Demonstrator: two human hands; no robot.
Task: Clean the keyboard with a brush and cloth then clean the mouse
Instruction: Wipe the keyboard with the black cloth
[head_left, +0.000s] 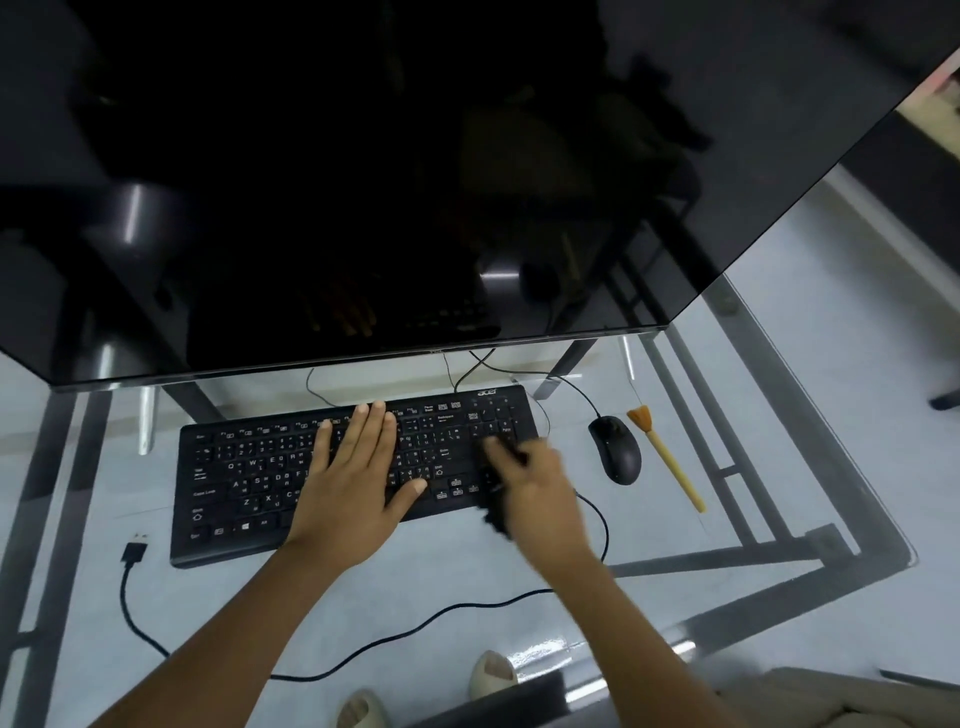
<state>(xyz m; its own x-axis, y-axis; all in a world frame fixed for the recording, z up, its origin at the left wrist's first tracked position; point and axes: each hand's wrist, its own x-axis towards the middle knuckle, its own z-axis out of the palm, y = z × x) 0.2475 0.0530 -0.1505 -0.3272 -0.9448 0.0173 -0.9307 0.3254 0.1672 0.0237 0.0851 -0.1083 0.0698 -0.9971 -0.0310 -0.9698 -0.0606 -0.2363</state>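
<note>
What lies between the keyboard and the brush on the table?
The head view shows the black mouse between the keyboard and the brush.

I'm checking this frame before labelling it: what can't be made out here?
- Right hand: motion-blurred; the dark thing it holds can't be identified.
- Keyboard: middle keys hidden under left hand, right end by the right hand.
- Monitor: top cut off by the frame edge.
</note>
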